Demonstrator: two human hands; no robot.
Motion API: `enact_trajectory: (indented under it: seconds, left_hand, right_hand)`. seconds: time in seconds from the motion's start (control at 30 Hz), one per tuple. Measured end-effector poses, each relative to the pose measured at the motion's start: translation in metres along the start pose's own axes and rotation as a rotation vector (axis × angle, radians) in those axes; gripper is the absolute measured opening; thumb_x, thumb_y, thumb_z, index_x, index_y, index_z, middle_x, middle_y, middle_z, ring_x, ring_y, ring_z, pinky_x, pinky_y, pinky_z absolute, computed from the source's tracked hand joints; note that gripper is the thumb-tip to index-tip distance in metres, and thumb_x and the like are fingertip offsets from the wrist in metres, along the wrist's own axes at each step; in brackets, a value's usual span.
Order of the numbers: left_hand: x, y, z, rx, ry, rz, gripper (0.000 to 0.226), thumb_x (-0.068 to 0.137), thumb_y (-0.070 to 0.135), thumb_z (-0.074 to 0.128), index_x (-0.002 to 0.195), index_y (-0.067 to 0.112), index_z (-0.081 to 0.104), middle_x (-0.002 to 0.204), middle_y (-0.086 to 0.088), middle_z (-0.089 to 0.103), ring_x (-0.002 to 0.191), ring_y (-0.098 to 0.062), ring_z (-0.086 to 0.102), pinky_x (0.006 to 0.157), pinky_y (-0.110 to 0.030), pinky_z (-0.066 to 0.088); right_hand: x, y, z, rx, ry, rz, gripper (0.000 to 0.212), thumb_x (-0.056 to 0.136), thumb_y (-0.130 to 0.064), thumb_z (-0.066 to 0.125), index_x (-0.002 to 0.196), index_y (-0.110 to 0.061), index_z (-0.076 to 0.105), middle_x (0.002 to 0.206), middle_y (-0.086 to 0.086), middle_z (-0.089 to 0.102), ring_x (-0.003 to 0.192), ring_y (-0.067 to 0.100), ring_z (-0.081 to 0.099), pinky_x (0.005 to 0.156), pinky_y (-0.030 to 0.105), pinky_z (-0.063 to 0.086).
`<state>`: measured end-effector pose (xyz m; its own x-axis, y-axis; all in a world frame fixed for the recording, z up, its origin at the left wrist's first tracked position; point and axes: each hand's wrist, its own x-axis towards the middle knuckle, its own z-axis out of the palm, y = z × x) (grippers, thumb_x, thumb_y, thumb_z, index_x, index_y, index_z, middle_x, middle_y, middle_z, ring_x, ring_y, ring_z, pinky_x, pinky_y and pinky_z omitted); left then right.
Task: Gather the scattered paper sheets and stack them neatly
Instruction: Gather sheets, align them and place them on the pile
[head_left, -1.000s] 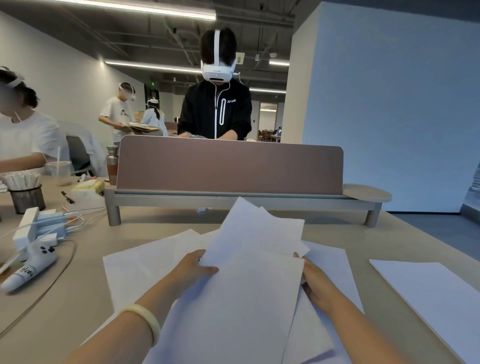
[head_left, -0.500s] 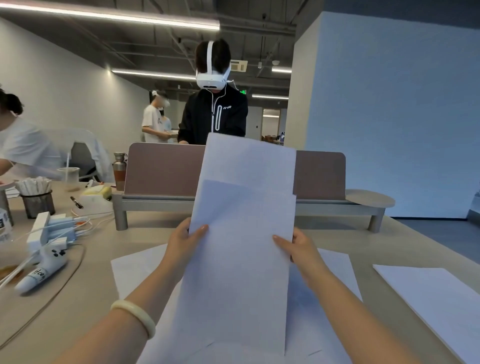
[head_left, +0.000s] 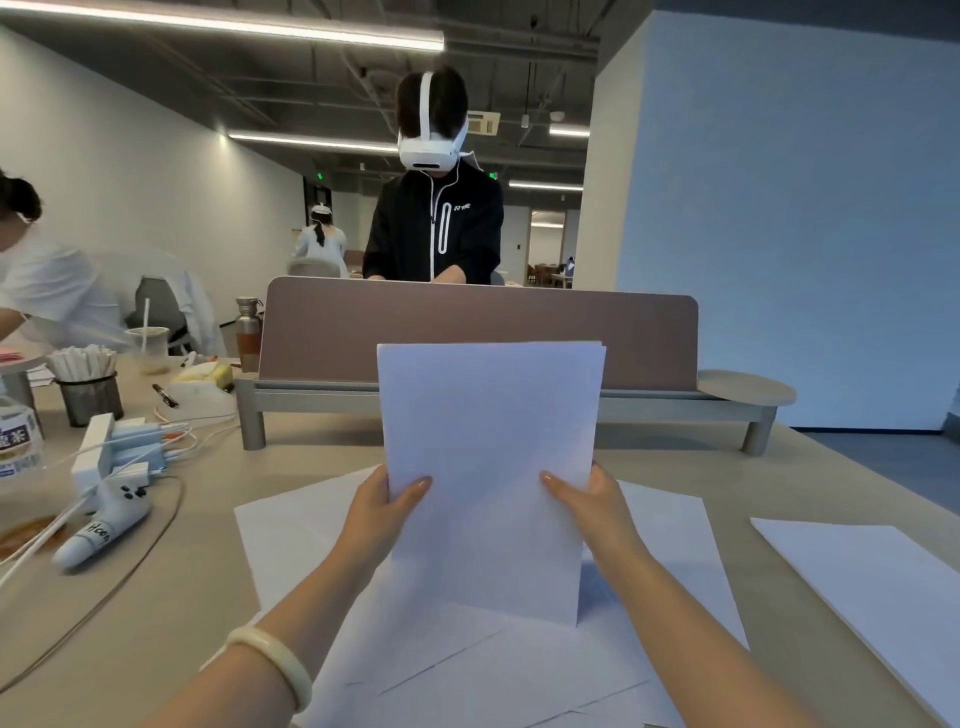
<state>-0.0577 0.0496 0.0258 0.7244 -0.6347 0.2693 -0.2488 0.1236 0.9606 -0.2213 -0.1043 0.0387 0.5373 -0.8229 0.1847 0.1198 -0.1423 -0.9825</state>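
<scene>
I hold a small stack of white paper sheets (head_left: 488, 457) upright, its bottom edge standing on the loose sheets below. My left hand (head_left: 382, 512) grips the stack's left edge, thumb in front. My right hand (head_left: 589, 506) grips its right edge the same way. The sheets' top edges are nearly level. Several more white sheets (head_left: 311, 525) lie overlapping on the beige table (head_left: 171, 618) under and around my arms. One separate white sheet (head_left: 878, 582) lies flat at the right.
A brown desk divider on a grey stand (head_left: 649, 338) crosses the table behind the stack. At the left lie a white controller (head_left: 98, 535), cables, a charger block (head_left: 111, 449) and a mesh cup (head_left: 88, 397). A person in a headset (head_left: 434, 223) stands beyond the divider.
The sheets went from lying tilted on the table to standing upright between both hands. The taller back sheet has dropped down, so the top edges now line up.
</scene>
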Motion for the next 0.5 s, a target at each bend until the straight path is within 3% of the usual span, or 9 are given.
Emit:
enact_trajectory:
  seconds: [0.13,0.2,0.27,0.37,0.5]
  left_hand:
    - [0.016,0.019,-0.008,0.048,0.070,0.106,0.023,0.093,0.013,0.056,0.115,0.018,0.059,0.102,0.005,0.066,0.092,-0.016,0.064,0.075,-0.027,0.050]
    - [0.027,0.025,-0.019,0.090,0.179,0.111,0.027,0.093,0.010,0.055,0.120,0.012,0.058,0.105,-0.002,0.063,0.094,-0.021,0.060,0.079,-0.030,0.044]
    - [0.037,0.017,-0.036,0.193,0.265,0.028,0.029,0.092,0.009,0.053,0.121,0.008,0.058,0.107,-0.005,0.060,0.093,-0.022,0.055,0.078,-0.030,0.039]
    - [0.045,-0.017,-0.064,0.360,0.213,-0.135,0.030,0.090,0.006,0.053,0.119,0.002,0.059,0.112,-0.013,0.064,0.091,-0.027,0.055,0.080,-0.033,0.041]
    - [0.041,-0.053,-0.073,0.589,0.095,-0.281,0.039,0.083,0.018,0.057,0.119,0.002,0.060,0.121,-0.017,0.062,0.111,-0.036,0.056,0.085,-0.034,0.039]
  right_hand:
    - [0.011,-0.019,0.000,0.002,-0.033,0.000,0.017,0.091,-0.029,0.059,0.104,-0.019,0.058,0.105,0.001,0.068,0.091,0.018,0.067,0.079,0.036,0.056]
    - [0.014,-0.022,-0.011,0.084,-0.033,0.103,0.024,0.095,-0.034,0.050,0.110,-0.014,0.053,0.108,0.006,0.063,0.092,0.021,0.064,0.076,0.035,0.054]
    - [0.014,-0.011,-0.030,0.094,0.016,0.289,0.033,0.096,-0.038,0.045,0.118,-0.012,0.047,0.119,0.011,0.055,0.102,0.029,0.059,0.084,0.041,0.052]
    - [0.010,0.011,-0.054,0.169,0.066,0.555,0.054,0.094,-0.042,0.046,0.137,-0.010,0.037,0.127,0.014,0.043,0.110,0.037,0.049,0.090,0.052,0.045]
    - [0.004,0.020,-0.056,0.345,0.075,0.745,0.071,0.092,-0.046,0.049,0.148,-0.014,0.020,0.153,0.017,0.021,0.136,0.044,0.028,0.105,0.060,0.031]
